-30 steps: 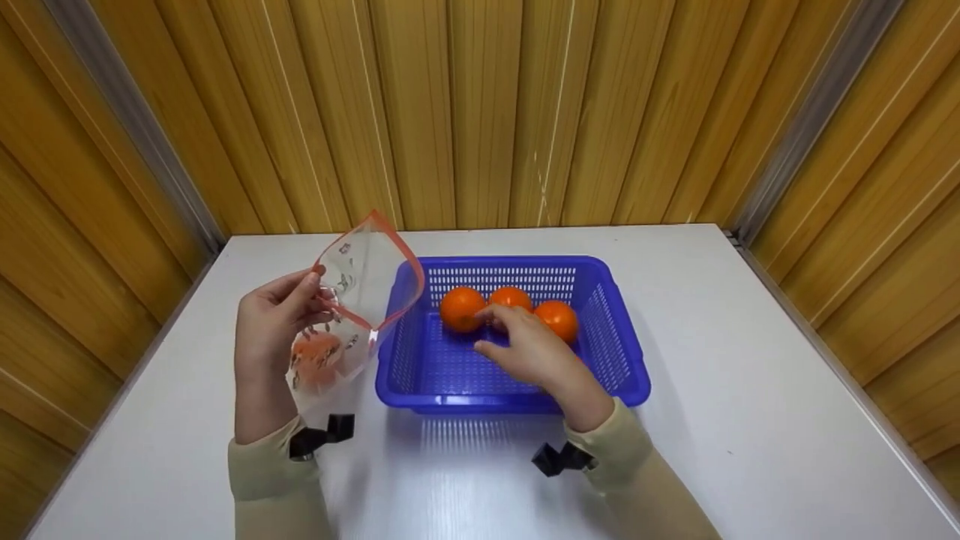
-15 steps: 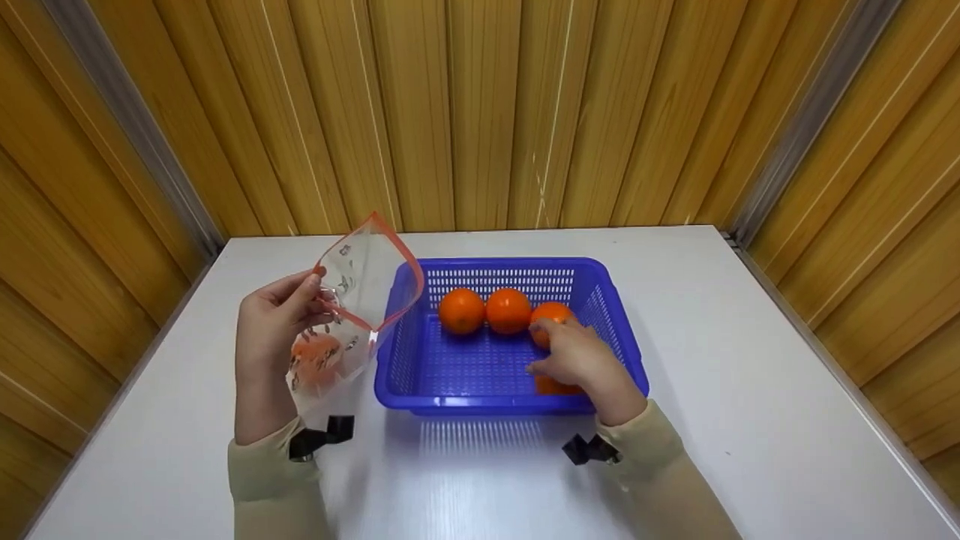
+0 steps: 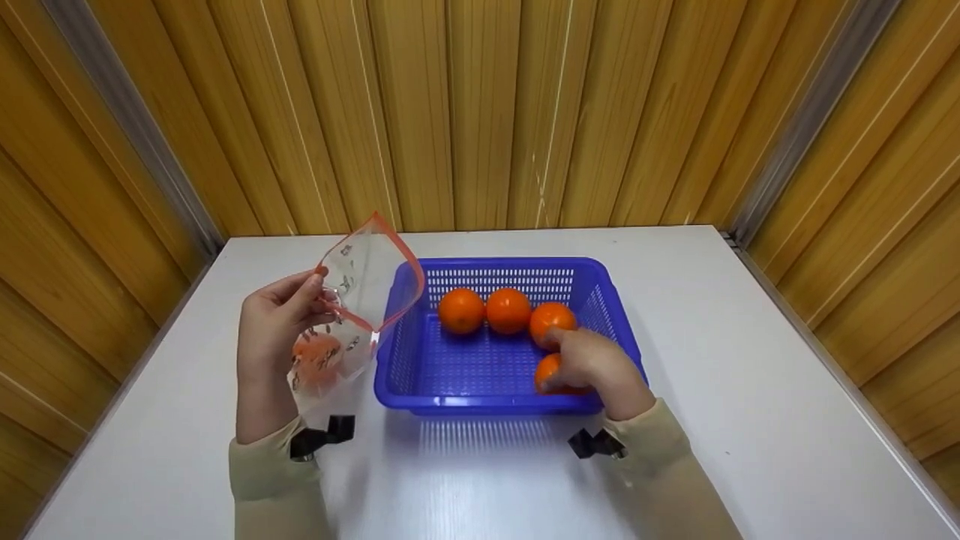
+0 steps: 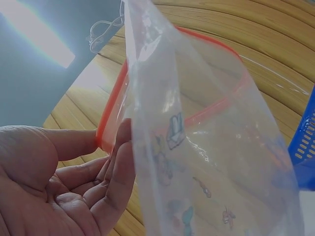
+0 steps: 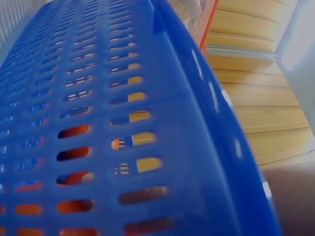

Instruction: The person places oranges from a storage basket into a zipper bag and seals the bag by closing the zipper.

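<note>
My left hand (image 3: 274, 322) pinches the red-edged mouth of a clear zip bag (image 3: 367, 274). The bag gapes beside the basket, an orange (image 3: 316, 358) low inside it. In the left wrist view, thumb and fingers grip the red strip (image 4: 110, 108). My right hand (image 3: 600, 367) reaches into the blue basket (image 3: 480, 401) and grips the nearest orange (image 3: 546, 369), thumb on its near-left side. Behind it lie three more oranges, the left one (image 3: 461, 310), the middle one (image 3: 508, 310) and the right one (image 3: 553, 319). The basket's wall (image 5: 172, 123) hides most of the right wrist view.
The basket stands on a white table (image 3: 750, 375), its slotted walls rising around the oranges. Yellow wood-look panels (image 3: 480, 112) enclose the table at the back and sides. A white cord (image 4: 101, 34) shows in the left wrist view.
My right hand has moved right and toward me, from above the middle orange to the nearest one, and its fingers have closed around it. The left hand and bag have stayed nearly still.
</note>
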The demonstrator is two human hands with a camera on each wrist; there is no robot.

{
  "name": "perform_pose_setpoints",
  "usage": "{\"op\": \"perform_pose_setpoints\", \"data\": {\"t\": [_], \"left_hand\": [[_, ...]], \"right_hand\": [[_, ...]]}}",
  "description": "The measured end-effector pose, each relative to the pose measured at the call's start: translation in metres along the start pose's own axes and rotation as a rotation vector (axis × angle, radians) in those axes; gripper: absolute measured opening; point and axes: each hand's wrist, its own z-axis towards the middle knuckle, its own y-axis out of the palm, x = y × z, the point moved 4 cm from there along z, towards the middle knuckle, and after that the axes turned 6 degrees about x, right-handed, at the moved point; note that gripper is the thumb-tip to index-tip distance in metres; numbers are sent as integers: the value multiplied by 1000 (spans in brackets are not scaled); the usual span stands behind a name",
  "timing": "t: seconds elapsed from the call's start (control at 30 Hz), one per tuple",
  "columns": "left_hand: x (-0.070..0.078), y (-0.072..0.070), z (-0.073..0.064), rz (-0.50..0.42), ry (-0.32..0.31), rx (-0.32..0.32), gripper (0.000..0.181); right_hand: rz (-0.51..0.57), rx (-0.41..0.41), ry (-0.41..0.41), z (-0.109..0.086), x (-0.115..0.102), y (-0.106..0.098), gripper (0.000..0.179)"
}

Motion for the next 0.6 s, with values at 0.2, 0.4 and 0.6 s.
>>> {"op": "perform_pose_setpoints", "data": {"t": [0.2,0.4,0.6], "left_hand": [[1,1,-1,18,31,-11,45],[1,1,0,18,7,-12,46],[1,2,0,34,5,-19,47]], "right_hand": [[-11,-35,-22,0,-1,4,52],[7,-50,-12,1,-1,6,40],[64,-16,-29,3,-2,1,43]]}}
